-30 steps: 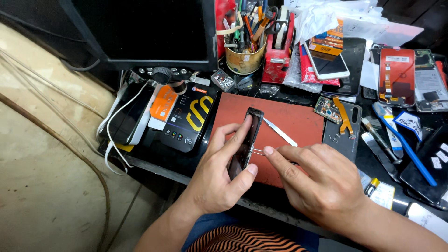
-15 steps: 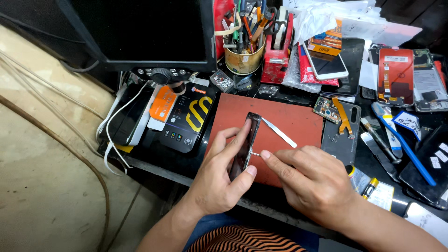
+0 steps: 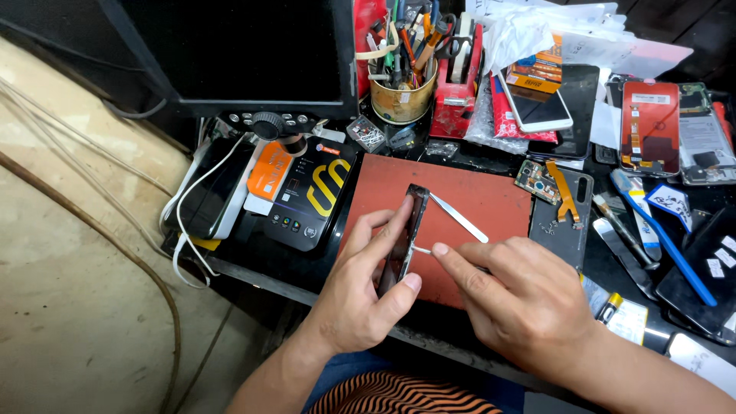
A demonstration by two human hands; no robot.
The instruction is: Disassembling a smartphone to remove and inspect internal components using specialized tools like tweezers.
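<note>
Beside the red mat, a black-orange box; left hand grips phone, right hand pinches tool.

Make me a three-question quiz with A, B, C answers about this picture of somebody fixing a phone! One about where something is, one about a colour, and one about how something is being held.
1. Where does the round tin of tools stand?
A. behind the mat, near the monitor
B. on the floor
C. in the person's lap

2. What colour is the mat under the hands?
A. green
B. reddish-brown
C. white

3. How does the left hand hold the phone?
A. flat on the mat
B. up on its edge
C. not at all

Answers:
1. A, the tin sits at the back of the bench beside the dark monitor.
2. B, the mat shows reddish-brown around the silver tweezers.
3. B, the phone stands on edge between thumb and fingers, while the right hand brings a thin tool to it.
</note>
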